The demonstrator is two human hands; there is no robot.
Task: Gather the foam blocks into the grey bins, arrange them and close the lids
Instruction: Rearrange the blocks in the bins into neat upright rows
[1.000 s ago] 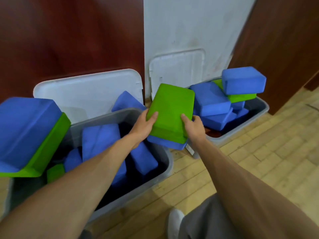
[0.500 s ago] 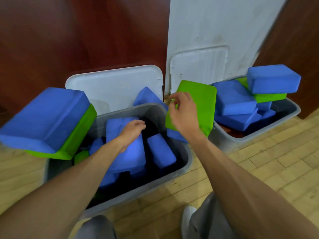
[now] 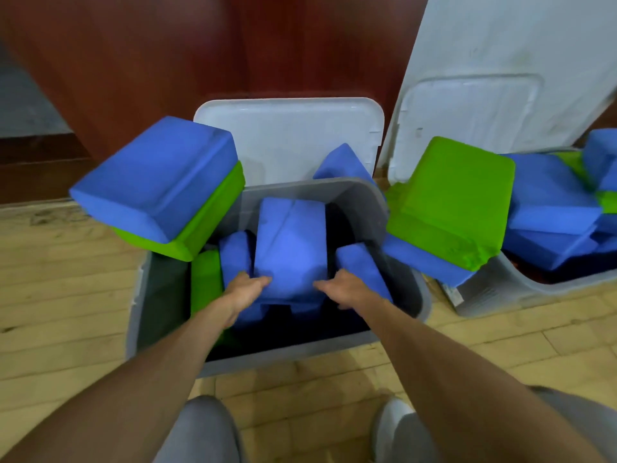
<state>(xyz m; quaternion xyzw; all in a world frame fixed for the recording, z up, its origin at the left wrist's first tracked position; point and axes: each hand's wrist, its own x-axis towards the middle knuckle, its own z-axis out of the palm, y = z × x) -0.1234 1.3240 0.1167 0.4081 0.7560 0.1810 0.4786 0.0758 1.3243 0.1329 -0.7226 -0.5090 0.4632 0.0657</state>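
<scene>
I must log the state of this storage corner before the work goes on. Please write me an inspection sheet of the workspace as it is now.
Surface: light wooden plank floor, carrying both bins.
Job's things: near grey plastic bin open, with blue and green foam blocks lying unevenly; a blue-on-green foam stack overhangs its left rim. Second grey plastic bin at right, overfilled; a large green foam block lies across the gap between the bins. Two white plastic lids lean on the wall, off the bins.
Clutter: nothing seen.
Grippers: left hand and right hand grip the central blue foam block at both sides.
Cables: nothing seen.
Surroundings: dark red-brown wooden panels, white wall.
</scene>
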